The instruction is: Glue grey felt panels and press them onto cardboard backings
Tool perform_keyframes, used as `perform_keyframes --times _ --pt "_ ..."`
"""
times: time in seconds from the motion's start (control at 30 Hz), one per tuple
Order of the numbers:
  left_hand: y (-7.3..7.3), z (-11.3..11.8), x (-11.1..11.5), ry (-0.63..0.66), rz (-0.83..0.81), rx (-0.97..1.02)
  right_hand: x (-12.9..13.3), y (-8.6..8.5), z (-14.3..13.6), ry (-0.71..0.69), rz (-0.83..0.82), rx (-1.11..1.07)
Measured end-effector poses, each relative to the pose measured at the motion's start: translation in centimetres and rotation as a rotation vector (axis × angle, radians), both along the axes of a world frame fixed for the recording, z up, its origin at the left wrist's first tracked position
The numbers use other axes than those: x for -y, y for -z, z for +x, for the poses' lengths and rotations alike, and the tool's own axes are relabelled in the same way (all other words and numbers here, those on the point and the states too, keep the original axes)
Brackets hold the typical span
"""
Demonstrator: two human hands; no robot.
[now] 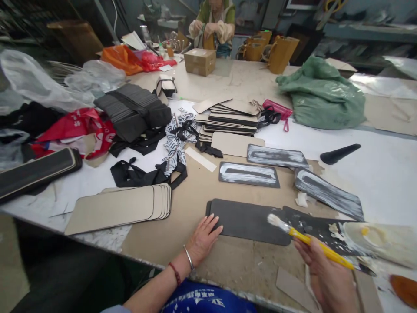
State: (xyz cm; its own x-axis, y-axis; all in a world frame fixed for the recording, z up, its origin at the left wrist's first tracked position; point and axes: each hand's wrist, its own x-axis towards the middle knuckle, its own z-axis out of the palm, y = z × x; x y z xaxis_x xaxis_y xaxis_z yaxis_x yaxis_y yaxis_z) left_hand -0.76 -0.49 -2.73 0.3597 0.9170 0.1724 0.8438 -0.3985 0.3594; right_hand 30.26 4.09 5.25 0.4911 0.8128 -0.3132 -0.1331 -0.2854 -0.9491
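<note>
Left hand (203, 239): fingers apart, resting on board (244, 219), left end.
Right hand (329, 269): clamped on brush (299, 235).
Board handling: probably light, stiff; hold edge facing tabletop's (247, 261) front edge.

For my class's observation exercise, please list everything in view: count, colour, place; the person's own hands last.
Brush: one, yellow handle, front right
Bare panels: at least two, dark grey, front centre
White-smeared panels: three, dark grey, centre right
Beige panels: many, stacked front left and centre
Long panels: one stack, black, left edge
Tapered object: one, black, right
Strapped bundle: one, dark grey, back left
Patterned straps: count unclear, white and black, centre left
Plastic bags: several, clear, red, orange, back left
Large bag: one, green, back right
Box: one, brown, far side
Containers: at least two, tan, far side
Co-worker: one, green clothing, far side
Left hand: one, on bare panels
Right hand: one, holding brush
</note>
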Motion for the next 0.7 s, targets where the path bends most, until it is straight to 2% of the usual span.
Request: perform_keyframes --times 0.07,0.13,0.2,0.3,0.4,0.5,0.6,0.7 --pt "0.5 -0.3 0.0 0.005 0.014 0.015 -0.4 0.4 -6.5 -0.106 -0.025 -0.115" --pt "0.9 -0.6 -0.2 0.003 0.013 0.031 -1.2 1.0 -11.2 -0.179 -0.032 -0.158" --pt "1.2 -0.7 -0.4 -0.007 0.001 0.053 -1.9 1.7 -14.2 -0.225 -0.047 -0.159" --pt "1.2 -0.8 -0.5 -0.023 -0.014 0.085 -2.6 2.8 -16.0 -0.254 -0.061 -0.139" --pt "1.0 -0.9 -0.6 -0.024 -0.022 0.104 -2.8 3.5 -16.0 -0.257 -0.058 -0.103" --pt "0.5 -1.0 -0.7 -0.01 -0.028 0.116 -2.8 3.8 -14.4 -0.228 -0.061 -0.04" --pt "0.2 -1.1 -0.8 0.01 -0.018 0.124 -2.7 4.0 -11.0 -0.157 -0.063 0.032" --pt "0.2 -1.2 -0.9 0.022 0.016 0.114 -2.5 4.4 -6.4 -0.109 -0.028 0.157"
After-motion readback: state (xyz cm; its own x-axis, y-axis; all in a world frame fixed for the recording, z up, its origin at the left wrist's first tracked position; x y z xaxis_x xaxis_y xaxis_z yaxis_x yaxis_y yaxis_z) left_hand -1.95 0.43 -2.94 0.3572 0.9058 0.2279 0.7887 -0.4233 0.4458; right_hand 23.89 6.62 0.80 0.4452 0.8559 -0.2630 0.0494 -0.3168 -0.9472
